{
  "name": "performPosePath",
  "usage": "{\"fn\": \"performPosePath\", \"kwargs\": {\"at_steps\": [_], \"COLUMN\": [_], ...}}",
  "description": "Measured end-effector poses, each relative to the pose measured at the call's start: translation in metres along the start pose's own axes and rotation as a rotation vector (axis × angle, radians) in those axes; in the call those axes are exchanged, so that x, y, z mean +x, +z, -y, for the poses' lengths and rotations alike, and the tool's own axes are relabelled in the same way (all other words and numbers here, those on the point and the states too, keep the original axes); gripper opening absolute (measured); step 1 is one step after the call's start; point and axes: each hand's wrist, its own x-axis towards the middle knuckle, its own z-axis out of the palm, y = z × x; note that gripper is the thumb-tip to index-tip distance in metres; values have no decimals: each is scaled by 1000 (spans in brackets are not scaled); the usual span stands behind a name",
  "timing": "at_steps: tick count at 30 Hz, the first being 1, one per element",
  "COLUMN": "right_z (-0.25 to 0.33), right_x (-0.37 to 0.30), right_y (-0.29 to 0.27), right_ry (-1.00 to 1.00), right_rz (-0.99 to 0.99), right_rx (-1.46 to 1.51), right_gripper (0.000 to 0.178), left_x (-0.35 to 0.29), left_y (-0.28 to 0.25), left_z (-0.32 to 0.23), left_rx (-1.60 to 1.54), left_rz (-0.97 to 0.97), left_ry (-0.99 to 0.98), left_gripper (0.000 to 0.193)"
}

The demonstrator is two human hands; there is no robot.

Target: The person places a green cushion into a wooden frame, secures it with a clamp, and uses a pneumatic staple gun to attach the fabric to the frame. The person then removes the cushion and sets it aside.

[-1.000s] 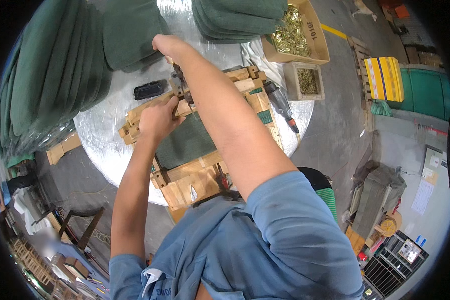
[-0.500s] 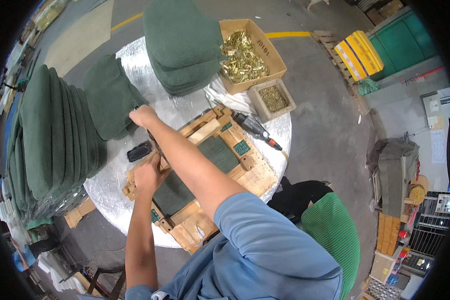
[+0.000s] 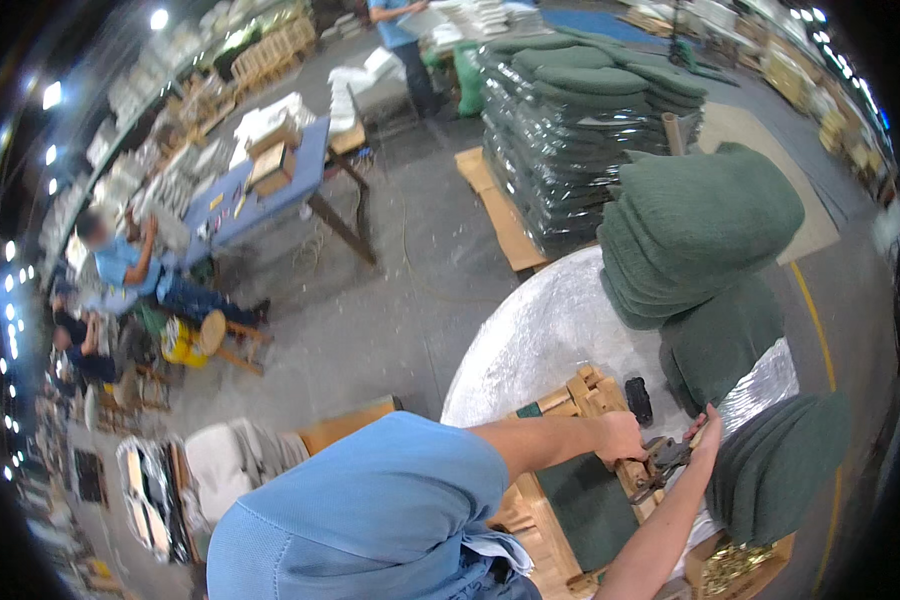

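My left hand is curled closed at the edge of a wooden frame. A flat dark green fabric panel lies inside that frame. My right hand is closed at the far end of a dark metal clamp-like tool, beside the frame. The tool's exact kind is unclear, and my right forearm covers part of it. A small black oblong object lies just beyond my left hand. Right of it are green padded pieces, stacked on the foil-wrapped round table.
Tall green cushion stacks and another stack stand on the table. A carton of brass-coloured hardware sits at lower right. A film-wrapped green pile stands behind. A seated person is by a blue table at left.
The view has swung left, bringing the workshop and other people into sight. Both hands stay at the same side of the wooden frame. The grey power tool seen earlier is now out of sight.
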Motion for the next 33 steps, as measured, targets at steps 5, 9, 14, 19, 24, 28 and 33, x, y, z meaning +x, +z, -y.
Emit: {"fn": "performPosePath", "kwargs": {"at_steps": [5,9,14,19,24,28,33], "right_z": [9,18,17,9,-4,-6,-5], "right_x": [-22,-30,-32,-27,-14,-19,-17], "right_y": [30,24,28,32,14,47,44], "right_ry": [13,53,51,53,-128,-222,-347], "right_rz": [-23,-40,-52,-24,18,62,-270], "right_rx": [-23,15,18,43,-193,-193,6], "right_gripper": [34,32,36,38,75,73,54], "left_x": [3,12,8,3,2,0,22], "left_y": [9,4,6,12,-6,-16,-24], "left_z": [-4,-6,-2,3,0,-2,-24], "left_rx": [-43,-56,-58,-65,-62,41,79], "left_rz": [28,46,16,-13,-43,66,143], "left_ry": [-31,-24,-8,-19,65,-42,-25], "left_gripper": [60,60,60,61,65,69,67]}}
